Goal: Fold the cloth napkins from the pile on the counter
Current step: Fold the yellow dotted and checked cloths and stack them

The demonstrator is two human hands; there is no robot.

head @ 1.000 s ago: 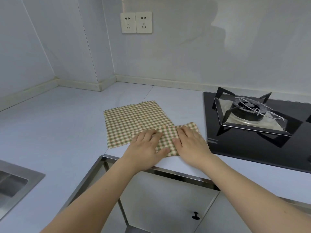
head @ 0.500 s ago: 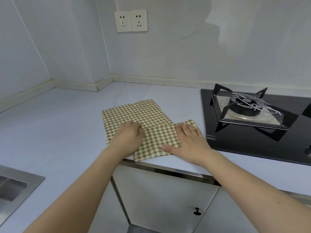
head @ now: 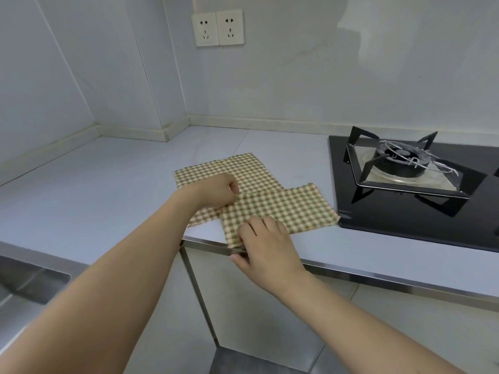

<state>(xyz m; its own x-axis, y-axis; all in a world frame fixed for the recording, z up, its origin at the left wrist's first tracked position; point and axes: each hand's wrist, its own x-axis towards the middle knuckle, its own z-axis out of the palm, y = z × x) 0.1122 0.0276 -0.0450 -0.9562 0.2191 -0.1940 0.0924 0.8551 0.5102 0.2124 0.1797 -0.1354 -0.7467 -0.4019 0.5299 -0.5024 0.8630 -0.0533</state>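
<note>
Mid-frame on the counter (head: 113, 190), a folded checked napkin (head: 280, 209) overlaps a flat one (head: 237, 168). Left hand (head: 216, 191) curls, pinching its upper-left corner; right hand (head: 266, 242) pinches the lower-left corner at the counter's edge, beside the stove (head: 405, 201).

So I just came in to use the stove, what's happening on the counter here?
A person is folding checked cloth napkins. The left hand and the right hand each pinch a left-end corner of the folded napkin at the counter edge. It overlaps a second napkin lying flat behind it. The stove beside them is free.
</note>
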